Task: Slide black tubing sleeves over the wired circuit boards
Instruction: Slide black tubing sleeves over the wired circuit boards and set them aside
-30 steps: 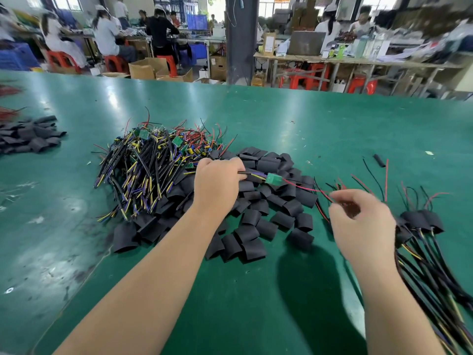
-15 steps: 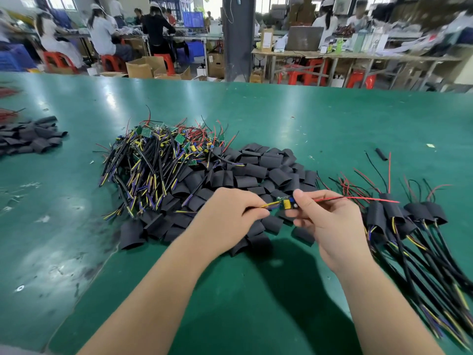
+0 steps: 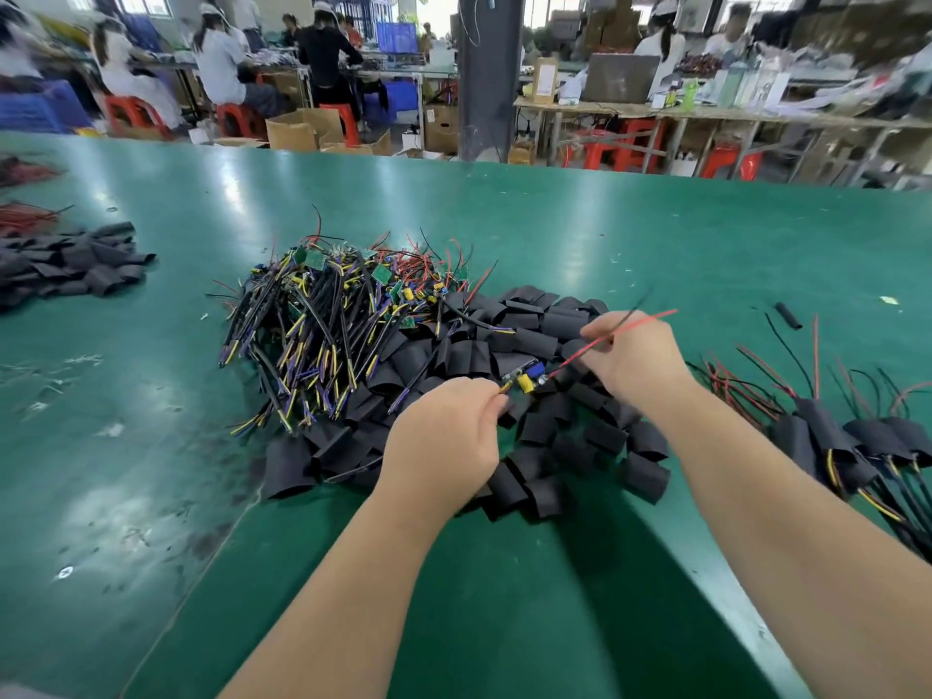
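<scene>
Broadly, a green work table (image 3: pixel 655 234) is stretching across the whole view, and seated people (image 3: pixel 222 63) are working at benches beyond its far edge. Left of centre, a tangled heap of wired circuit boards (image 3: pixel 328 325) is lying on the table, its yellow, blue and black leads fanning toward the near left. A heap of black tubing sleeves (image 3: pixel 549 436) is touching that heap's right side and spreading toward the person. At the right, a bunch of sleeved boards (image 3: pixel 857 441) is lying with red and black leads pointing away. A separate pile of sleeves (image 3: pixel 75 264) is sitting at the far left, well apart from the rest. The left hand (image 3: pixel 444 446) is hovering over the sleeve heap with its fingers curled, thumb and forefinger pinching the near leads of one circuit board (image 3: pixel 527 378). The right hand (image 3: pixel 638 360) is pinching the red wire (image 3: pixel 655 318) running from that board's far end, with the wire's free end sticking up past the knuckles. This board is hanging uncovered in the air between the two hands, above the sleeve heap, its blue and yellow components showing. A lone short black tube (image 3: pixel 789 315) is lying beyond the sleeved bunch.
</scene>
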`<state>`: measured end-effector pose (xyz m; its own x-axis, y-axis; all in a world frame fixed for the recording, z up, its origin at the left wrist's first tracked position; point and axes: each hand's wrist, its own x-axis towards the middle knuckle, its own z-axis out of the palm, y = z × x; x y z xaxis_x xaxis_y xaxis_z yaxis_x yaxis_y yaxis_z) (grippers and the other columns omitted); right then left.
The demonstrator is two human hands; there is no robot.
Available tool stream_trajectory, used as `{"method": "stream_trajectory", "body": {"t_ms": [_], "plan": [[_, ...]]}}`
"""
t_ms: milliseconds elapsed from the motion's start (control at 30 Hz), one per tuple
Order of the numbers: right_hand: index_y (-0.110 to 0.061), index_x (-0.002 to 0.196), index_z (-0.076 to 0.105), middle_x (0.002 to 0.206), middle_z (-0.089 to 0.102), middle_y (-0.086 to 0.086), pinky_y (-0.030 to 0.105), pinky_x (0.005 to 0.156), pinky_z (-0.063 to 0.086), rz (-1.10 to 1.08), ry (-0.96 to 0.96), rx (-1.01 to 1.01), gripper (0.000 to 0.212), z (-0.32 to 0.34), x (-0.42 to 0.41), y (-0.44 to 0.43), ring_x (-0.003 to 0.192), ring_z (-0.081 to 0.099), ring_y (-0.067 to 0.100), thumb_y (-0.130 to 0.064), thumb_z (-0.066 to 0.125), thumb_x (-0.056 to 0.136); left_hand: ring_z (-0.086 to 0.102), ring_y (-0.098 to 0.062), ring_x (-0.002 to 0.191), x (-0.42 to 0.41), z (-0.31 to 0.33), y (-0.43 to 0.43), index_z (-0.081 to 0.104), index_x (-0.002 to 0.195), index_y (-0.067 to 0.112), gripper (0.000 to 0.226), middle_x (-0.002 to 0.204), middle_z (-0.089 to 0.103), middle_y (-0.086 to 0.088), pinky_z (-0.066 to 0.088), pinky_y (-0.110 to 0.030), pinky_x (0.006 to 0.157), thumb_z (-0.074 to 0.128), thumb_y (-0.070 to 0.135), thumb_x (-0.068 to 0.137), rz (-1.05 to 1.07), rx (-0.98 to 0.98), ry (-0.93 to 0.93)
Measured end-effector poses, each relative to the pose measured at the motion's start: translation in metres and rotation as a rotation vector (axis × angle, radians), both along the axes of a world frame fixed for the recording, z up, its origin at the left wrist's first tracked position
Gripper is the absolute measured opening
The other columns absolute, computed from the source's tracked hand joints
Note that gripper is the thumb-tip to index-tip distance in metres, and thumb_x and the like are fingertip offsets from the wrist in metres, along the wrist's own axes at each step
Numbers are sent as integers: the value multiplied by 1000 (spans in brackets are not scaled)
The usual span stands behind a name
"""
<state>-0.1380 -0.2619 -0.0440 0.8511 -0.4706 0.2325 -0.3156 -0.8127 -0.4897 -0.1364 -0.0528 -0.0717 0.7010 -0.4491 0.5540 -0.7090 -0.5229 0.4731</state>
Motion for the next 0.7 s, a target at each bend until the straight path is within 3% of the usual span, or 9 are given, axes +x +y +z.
{"method": "stream_trajectory", "body": {"t_ms": [33, 167, 300, 367, 467, 567, 633, 700], "plan": [[-5, 103, 69, 103, 67, 13, 30, 84, 48, 14, 85, -104, 20, -3, 10, 0, 97, 61, 31, -16, 67, 86, 46, -24, 63, 0, 0, 1, 58, 72, 9, 22, 65, 50, 1, 42, -39, 59, 55, 12, 93, 8, -9, -11], [-8, 91, 62, 87, 62, 10, 26, 58, 39, 17, 412, -364, 27, -11, 32, 2, 76, 55, 27, -34, 66, 88, 51, -23, 62, 2, -6, 3, 66, 77, 7, 20, 65, 58, -3, 45, -40, 59, 59, 18, 93, -2, -14, -18], [-11, 85, 49, 87, 53, 9, 27, 61, 38, 8, 448, -406, 26, -9, 35, 1, 74, 50, 26, -32, 65, 87, 58, -26, 68, 4, -8, 4, 71, 86, 6, 18, 73, 65, -5, 48, -42, 62, 60, 18, 93, -29, -37, -14], [-11, 90, 52, 89, 56, 10, 27, 62, 43, 4, 393, -290, 18, -5, 32, 1, 76, 54, 28, -19, 66, 82, 57, -27, 66, 4, -8, 5, 70, 85, 4, 18, 71, 64, -5, 48, -41, 60, 60, 17, 92, -33, -64, -22], [-12, 108, 58, 102, 61, 11, 31, 74, 51, -38, 199, -79, 35, -2, 20, -3, 87, 61, 29, -12, 68, 75, 53, -25, 61, 5, -7, 6, 68, 80, 2, 21, 66, 60, -4, 46, -39, 57, 57, 16, 91, -28, -128, -22], [-13, 98, 67, 87, 70, 7, 25, 69, 45, -120, -63, 91, 25, -2, -5, -6, 79, 63, 28, -14, 68, 73, 47, -22, 58, 5, -6, 7, 67, 77, 3, 22, 62, 54, 2, 42, -34, 55, 55, 18, 90, -17, -196, -32], [-15, 85, 68, 72, 67, 1, 28, 72, 48, -169, -260, 441, 11, -4, -25, -8, 72, 61, 25, -10, 64, 76, 46, -22, 57, 6, -6, 7, 67, 78, 4, 22, 61, 54, 2, 41, -34, 54, 55, 18, 90, -13, -224, -36], [-9, 84, 63, 71, 61, 5, 37, 79, 55, -129, -453, 975, 10, -5, -47, -10, 73, 61, 26, 0, 59, 84, 48, -22, 56, 6, -6, 7, 68, 79, 4, 20, 62, 57, 0, 41, -33, 54, 56, 17, 90, -11, -237, -49]]}}
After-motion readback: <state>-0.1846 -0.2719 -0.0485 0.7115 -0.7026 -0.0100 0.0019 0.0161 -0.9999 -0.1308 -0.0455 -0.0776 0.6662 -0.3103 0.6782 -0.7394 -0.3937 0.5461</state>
